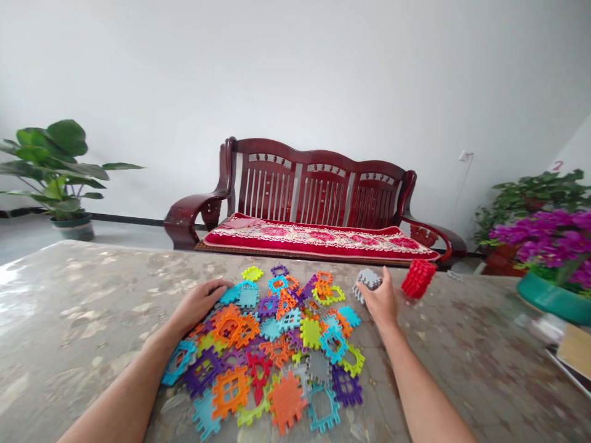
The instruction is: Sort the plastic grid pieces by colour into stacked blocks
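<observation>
A heap of flat, toothed plastic building tiles (277,344) in orange, teal, purple, yellow-green, red and grey lies on the marbled table (83,326). My left hand (198,303) rests flat on the heap's left edge, fingers stretched over a teal tile. My right hand (381,299) reaches to the far right of the heap, its fingers curled round a grey cube (368,282) built from tiles. A red cube (418,278) of the same tiles stands just right of it, untouched.
A dark red wooden bench (318,203) with a flowered cushion stands beyond the table. A green potted plant (58,169) is at the far left. Purple flowers in a teal pot (551,258) sit at the table's right, beside a book (575,354).
</observation>
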Action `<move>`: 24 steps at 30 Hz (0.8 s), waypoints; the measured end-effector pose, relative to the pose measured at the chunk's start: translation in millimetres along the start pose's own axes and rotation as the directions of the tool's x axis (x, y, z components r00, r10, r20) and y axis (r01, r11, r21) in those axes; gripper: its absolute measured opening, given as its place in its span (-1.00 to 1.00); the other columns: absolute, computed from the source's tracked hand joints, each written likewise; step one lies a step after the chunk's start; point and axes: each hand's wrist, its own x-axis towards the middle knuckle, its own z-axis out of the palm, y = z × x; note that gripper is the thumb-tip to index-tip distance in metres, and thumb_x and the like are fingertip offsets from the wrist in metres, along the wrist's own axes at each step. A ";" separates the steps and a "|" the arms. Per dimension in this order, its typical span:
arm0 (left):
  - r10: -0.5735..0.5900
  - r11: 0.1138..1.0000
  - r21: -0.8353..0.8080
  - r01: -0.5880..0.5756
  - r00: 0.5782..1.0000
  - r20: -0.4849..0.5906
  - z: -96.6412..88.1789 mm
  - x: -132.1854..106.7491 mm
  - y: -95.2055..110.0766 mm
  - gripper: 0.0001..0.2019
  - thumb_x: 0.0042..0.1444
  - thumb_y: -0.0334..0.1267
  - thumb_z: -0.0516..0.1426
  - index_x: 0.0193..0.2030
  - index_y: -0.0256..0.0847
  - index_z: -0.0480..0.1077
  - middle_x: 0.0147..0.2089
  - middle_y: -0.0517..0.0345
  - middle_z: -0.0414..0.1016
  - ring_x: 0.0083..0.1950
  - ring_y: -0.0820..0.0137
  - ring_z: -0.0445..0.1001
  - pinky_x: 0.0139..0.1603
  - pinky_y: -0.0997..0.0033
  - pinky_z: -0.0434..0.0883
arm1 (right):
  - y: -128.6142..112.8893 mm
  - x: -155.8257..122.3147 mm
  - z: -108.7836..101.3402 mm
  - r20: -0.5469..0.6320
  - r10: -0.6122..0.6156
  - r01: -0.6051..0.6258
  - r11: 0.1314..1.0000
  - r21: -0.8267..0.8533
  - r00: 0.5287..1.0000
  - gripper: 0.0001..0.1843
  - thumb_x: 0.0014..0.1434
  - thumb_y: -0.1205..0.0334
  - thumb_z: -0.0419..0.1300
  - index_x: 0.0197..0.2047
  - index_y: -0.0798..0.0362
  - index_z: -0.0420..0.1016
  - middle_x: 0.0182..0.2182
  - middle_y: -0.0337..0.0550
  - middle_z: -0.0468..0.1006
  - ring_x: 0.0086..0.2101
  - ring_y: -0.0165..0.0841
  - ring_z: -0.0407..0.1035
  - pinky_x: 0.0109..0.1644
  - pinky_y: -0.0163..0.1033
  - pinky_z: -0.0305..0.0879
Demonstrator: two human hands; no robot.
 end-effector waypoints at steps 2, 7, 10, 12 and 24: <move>0.001 1.000 0.002 -0.001 1.000 0.003 0.1 0.1 -1.3 -0.53 0.01 0.15 0.05 -0.13 -0.10 0.56 -0.06 0.19 0.64 0.01 0.19 0.54 0.12 0.35 0.38 | -0.2 0.0 0.5 0.003 0.009 -0.009 1.000 -0.007 1.000 0.02 -0.05 -0.13 0.25 0.38 0.14 0.06 0.16 0.20 0.41 0.09 0.05 0.34 0.13 0.01 0.23; 0.003 1.000 0.004 -0.003 1.000 0.002 0.0 -0.1 -2.6 -0.52 0.01 0.15 0.05 -0.12 -0.09 0.56 -0.08 0.21 0.65 -0.01 0.19 0.55 0.10 0.36 0.39 | 5.1 1.1 5.7 -0.027 -0.009 0.010 0.999 0.037 1.000 -0.02 -0.03 -0.10 0.21 0.36 0.20 0.07 0.23 0.25 0.32 0.17 0.05 0.25 0.21 0.01 0.15; -0.002 1.000 0.006 0.002 1.000 -0.003 0.1 -0.1 -1.2 -0.50 0.00 0.17 0.05 -0.12 -0.11 0.57 -0.08 0.19 0.65 -0.02 0.19 0.55 0.10 0.35 0.39 | 10.0 2.4 11.7 -0.060 -0.035 0.040 0.996 0.075 0.998 -0.05 -0.04 -0.10 0.21 0.33 0.22 0.12 0.22 0.27 0.31 0.18 0.05 0.23 0.23 0.03 0.12; -0.005 1.000 0.010 0.005 1.000 -0.006 0.3 0.3 -0.7 -0.49 -0.01 0.18 0.04 -0.14 -0.12 0.57 -0.08 0.18 0.65 -0.02 0.19 0.55 0.11 0.34 0.39 | 13.1 3.3 15.4 -0.089 -0.053 0.062 0.992 0.105 0.995 -0.05 -0.06 -0.11 0.22 0.31 0.22 0.15 0.21 0.28 0.33 0.17 0.05 0.23 0.23 0.04 0.11; 0.013 1.000 0.011 -0.013 1.000 -0.011 0.5 0.4 -1.6 -0.50 0.00 0.14 0.03 -0.13 -0.13 0.57 -0.09 0.15 0.65 -0.03 0.18 0.55 0.10 0.31 0.40 | -29.7 -14.8 -16.1 -0.169 -0.380 0.409 0.892 0.194 0.909 -0.62 0.16 0.01 0.14 -0.08 0.06 0.53 -0.16 0.02 0.58 -0.13 -0.12 0.41 0.04 -0.02 0.28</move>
